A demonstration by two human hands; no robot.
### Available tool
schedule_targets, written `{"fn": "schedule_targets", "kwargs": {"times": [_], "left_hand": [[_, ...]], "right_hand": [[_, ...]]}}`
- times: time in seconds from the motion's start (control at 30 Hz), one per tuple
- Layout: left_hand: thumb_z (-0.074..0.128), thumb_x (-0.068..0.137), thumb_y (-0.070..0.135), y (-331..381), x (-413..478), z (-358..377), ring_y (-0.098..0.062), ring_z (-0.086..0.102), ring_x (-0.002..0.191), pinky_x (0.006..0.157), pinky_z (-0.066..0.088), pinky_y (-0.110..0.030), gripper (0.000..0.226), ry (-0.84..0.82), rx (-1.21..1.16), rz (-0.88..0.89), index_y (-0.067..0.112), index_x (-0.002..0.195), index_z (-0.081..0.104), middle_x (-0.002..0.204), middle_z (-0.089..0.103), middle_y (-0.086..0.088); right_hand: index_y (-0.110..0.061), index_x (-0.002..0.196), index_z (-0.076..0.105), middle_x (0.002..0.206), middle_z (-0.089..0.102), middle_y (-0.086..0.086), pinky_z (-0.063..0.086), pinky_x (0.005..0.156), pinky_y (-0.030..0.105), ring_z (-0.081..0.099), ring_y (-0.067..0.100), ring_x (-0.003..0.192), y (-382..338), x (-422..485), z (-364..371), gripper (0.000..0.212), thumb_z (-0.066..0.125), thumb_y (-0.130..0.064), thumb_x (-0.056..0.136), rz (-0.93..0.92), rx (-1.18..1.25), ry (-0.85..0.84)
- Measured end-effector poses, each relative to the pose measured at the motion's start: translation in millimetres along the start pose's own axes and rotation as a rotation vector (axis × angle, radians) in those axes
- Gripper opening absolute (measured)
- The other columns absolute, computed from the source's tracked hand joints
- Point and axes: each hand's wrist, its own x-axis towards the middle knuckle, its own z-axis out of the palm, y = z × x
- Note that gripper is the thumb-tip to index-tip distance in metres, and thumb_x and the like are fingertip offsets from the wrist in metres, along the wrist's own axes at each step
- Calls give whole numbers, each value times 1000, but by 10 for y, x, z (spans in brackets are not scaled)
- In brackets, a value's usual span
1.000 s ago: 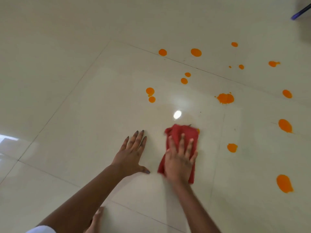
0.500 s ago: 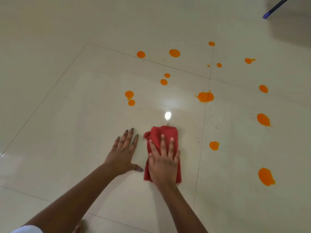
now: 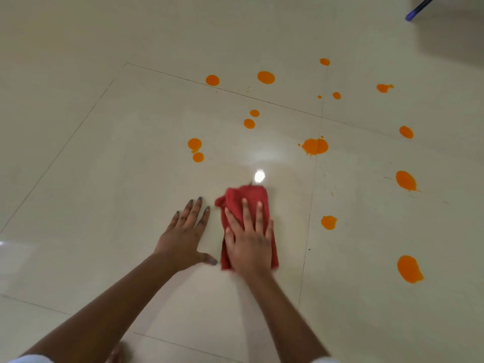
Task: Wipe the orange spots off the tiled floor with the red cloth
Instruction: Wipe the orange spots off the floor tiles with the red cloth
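The red cloth (image 3: 246, 200) lies bunched on the glossy cream tiled floor (image 3: 117, 166), pressed flat under my right hand (image 3: 248, 239), fingers spread on top of it. My left hand (image 3: 184, 233) rests palm down on the bare tile just left of the cloth, fingers apart, holding nothing. Several orange spots dot the floor beyond and to the right: a pair (image 3: 195, 149) ahead left, a splat (image 3: 315, 146) on the grout line, one (image 3: 328, 222) right of the cloth, a large one (image 3: 408, 269) at the right.
A blue-tipped stick (image 3: 419, 7) pokes in at the top right corner beside a dark shadow. A bright light reflection (image 3: 259, 176) shines just beyond the cloth. Grout lines cross the floor. A bare toe (image 3: 117, 353) shows at the bottom edge.
The small orange spot at the cloth's far right corner a second ago no longer shows. The cloth's near left edge has bunched. The view has shifted, with both hands still side by side.
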Motion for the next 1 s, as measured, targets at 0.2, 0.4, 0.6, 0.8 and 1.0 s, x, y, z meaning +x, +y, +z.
{"fn": "schedule_targets", "kwargs": {"times": [0.2, 0.4, 0.6, 0.8, 1.0], "left_hand": [[45, 65, 82, -23, -7, 13, -23, -24, 139, 116, -4, -37, 122, 16, 29, 10, 13, 143, -19, 150, -32, -8], [0, 42, 99, -127, -108, 103, -21, -23, 139, 114, -7, -41, 135, 45, 27, 53, 12, 144, -11, 150, -25, -6], [-3, 41, 98, -448, -230, 96, -19, -20, 140, 114, -6, -42, 136, 69, 58, -18, 12, 146, -6, 153, -20, -5], [-12, 40, 95, -434, -320, 117, -17, -24, 138, 113, -9, -41, 133, 62, 37, -54, 14, 146, -9, 154, -21, -6], [-10, 37, 97, -827, -511, 130, -21, -23, 140, 115, -7, -43, 136, 34, 24, -123, 15, 145, -14, 152, -27, -6]], "right_hand": [[-35, 134, 47, 148, 37, 6, 27, 106, 59, 28, 38, 137, 704, -61, -46, 53, 30, -40, 84, 401, -21, 110], [-38, 138, 38, 153, 27, 3, 19, 109, 59, 21, 35, 140, -87, -416, 30, 50, 35, -40, 88, -49, 23, 13], [-40, 139, 38, 153, 28, 3, 22, 109, 60, 20, 36, 140, 123, -146, 2, 51, 25, -44, 90, 127, -10, 33], [-45, 137, 37, 154, 26, 2, 21, 108, 60, 22, 36, 140, -380, -270, 81, 47, 28, -52, 91, -252, -25, -61], [-40, 140, 35, 151, 30, 7, 20, 106, 62, 23, 40, 138, -266, -150, 104, 52, 26, -50, 90, 103, -26, 37]]}}
